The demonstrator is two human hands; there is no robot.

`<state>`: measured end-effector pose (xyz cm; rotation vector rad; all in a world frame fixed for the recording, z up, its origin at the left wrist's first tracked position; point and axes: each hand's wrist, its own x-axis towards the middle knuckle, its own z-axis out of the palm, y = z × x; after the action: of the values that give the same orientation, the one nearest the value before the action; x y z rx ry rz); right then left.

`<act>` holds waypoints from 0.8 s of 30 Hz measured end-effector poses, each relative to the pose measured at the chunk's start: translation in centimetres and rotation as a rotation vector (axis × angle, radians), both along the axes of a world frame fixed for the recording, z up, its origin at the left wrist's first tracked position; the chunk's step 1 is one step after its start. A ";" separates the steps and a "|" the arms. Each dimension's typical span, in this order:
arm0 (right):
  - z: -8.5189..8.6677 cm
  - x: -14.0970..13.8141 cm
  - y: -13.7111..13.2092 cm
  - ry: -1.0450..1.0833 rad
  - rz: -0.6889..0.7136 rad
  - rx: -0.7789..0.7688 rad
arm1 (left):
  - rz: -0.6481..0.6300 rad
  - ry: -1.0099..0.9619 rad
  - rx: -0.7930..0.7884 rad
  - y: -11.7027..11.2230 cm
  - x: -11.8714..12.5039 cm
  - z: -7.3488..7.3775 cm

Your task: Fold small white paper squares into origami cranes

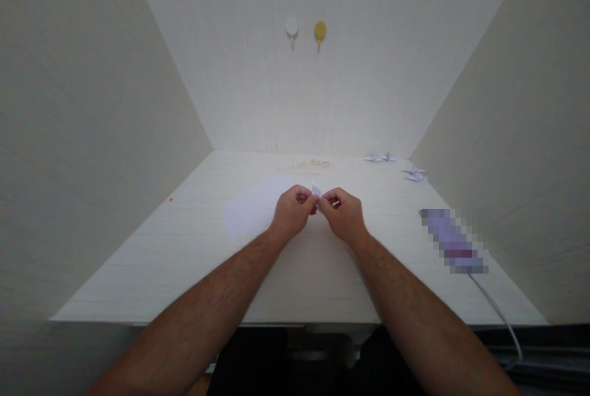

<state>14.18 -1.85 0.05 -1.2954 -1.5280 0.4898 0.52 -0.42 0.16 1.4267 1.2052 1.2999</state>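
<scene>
The left hand (294,210) and right hand (343,211) are pinched tight on a small folded paper (316,189), over the table (322,279), beside the white sheets (253,205). Pulling too hard could rip it; a slipping thumb could make the fold crooked.

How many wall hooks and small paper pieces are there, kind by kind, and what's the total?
White wall hook: 1
Yellow wall hook: 1
Folded paper pieces lying toward the back right: 4
Held paper piece, between the left hand and right hand: 1
Total: 7
</scene>
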 end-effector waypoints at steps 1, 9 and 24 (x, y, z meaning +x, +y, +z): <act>0.0 0.0 0.0 -0.009 -0.012 -0.002 | -0.018 -0.033 -0.016 0.0 0.0 0.0; -0.4 0.4 0.5 0.058 0.018 -0.026 | -0.191 -0.250 -0.086 0.1 -0.4 0.0; 0.1 0.4 -0.1 -0.007 0.015 0.123 | -0.254 -0.290 -0.074 0.2 -0.5 -0.4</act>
<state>14.61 -1.91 0.14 -1.1933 -1.5503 0.3945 0.03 -0.22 -0.22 1.2421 0.8421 1.2219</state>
